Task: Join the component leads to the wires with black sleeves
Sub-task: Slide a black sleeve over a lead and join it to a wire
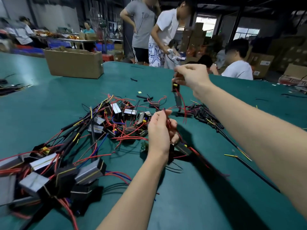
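My right hand point(191, 75) is raised above the green table point(49, 100) and pinches the wires of a small transformer-like component point(175, 87), which dangles below it with red leads trailing down. My left hand point(159, 130) is lower, near the table's middle, and grips a bunch of red leads point(167, 121); another component point(182, 147) hangs just under that hand. A pile of black-sleeved wires point(204, 113) lies to the right, beneath my right forearm. More components with red leads point(123, 117) lie scattered in the middle.
A heap of bigger grey and black components point(49, 176) fills the near left. A cardboard box point(73, 63) stands at the far left of the table. Several people stand and sit beyond the far edge. Loose sleeve offcuts point(144, 97) dot the cloth.
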{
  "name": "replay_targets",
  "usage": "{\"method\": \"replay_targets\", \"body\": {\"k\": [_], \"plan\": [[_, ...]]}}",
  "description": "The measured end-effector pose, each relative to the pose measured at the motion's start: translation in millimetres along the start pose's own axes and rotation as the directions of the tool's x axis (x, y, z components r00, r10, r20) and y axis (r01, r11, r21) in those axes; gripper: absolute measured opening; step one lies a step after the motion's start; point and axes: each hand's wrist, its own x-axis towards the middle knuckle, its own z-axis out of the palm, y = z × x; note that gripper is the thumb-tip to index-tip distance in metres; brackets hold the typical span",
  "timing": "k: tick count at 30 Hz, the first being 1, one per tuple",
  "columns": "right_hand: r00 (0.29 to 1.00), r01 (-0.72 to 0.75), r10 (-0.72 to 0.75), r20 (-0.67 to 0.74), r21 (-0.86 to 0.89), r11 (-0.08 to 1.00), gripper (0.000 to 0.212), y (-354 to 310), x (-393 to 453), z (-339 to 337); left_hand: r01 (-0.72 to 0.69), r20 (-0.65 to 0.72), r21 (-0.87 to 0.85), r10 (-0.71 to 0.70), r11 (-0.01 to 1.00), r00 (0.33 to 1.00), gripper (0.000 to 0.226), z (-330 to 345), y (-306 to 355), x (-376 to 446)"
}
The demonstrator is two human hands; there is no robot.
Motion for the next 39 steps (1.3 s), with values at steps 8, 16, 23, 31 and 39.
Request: {"method": "replay_targets", "body": {"k": [8, 16, 23, 31, 39], "plan": [[0.852, -0.026, 0.244, 0.462, -0.428, 0.903, 0.033, 23, 3, 45, -0.066, -0.047, 0.102, 0.071, 0.993, 0.996, 0.023, -3, -9, 6], [0.931, -0.043, 0.081, 0.356, -0.112, 0.993, 0.023, 28, -59, -13, -0.108, -0.037, 0.245, 0.12, 0.964, 0.992, 0.011, 0, -5, -4], [0.947, 0.13, -0.107, 0.304, -0.055, 0.99, 0.017, 26, -136, -64, -0.424, 0.116, 0.603, 0.452, 0.675, 0.885, 0.016, 5, 7, -15], [0.995, -0.066, 0.039, 0.092, 0.306, 0.95, 0.013, 24, -162, -69, -0.389, 0.109, 0.401, 0.378, 0.829, 0.919, 0.009, 15, 19, -23], [0.96, -0.236, 0.277, 0.041, 0.653, 0.72, 0.007, 32, -172, -78, -0.025, 0.07, -0.06, 0.029, 0.998, 0.997, 0.023, 16, 34, -17]]}}
